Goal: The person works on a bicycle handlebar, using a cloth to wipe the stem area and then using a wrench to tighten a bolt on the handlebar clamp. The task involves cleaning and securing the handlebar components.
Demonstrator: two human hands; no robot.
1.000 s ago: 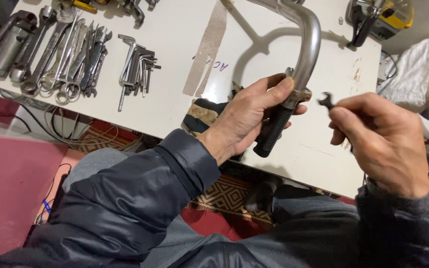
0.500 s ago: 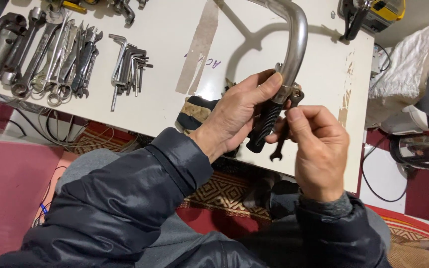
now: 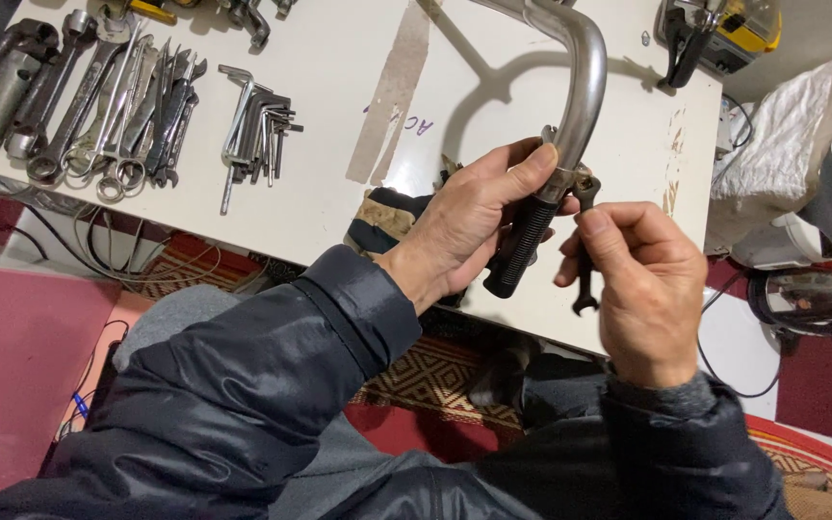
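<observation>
My left hand (image 3: pixel 469 221) grips the black ribbed grip (image 3: pixel 522 246) at the end of a curved silver handlebar (image 3: pixel 585 82) that rises over the white table (image 3: pixel 339 144). My right hand (image 3: pixel 642 279) holds a small dark open-ended wrench (image 3: pixel 585 260) upright, with its upper jaw set against the metal clamp (image 3: pixel 570 178) where the grip meets the tube. Both hands are close together above the table's near edge.
A row of wrenches and spanners (image 3: pixel 98 96) and a bunch of hex keys (image 3: pixel 252 125) lie at the table's left. A yellow and black power tool (image 3: pixel 715 29) sits at the far right corner. A folded cloth (image 3: pixel 387 217) lies under my left hand. A metal kettle (image 3: pixel 811 299) stands on the floor at right.
My right hand has come in from the right with the wrench and placed its jaw on the clamp by the grip. My left hand kept its hold on the handlebar grip.
</observation>
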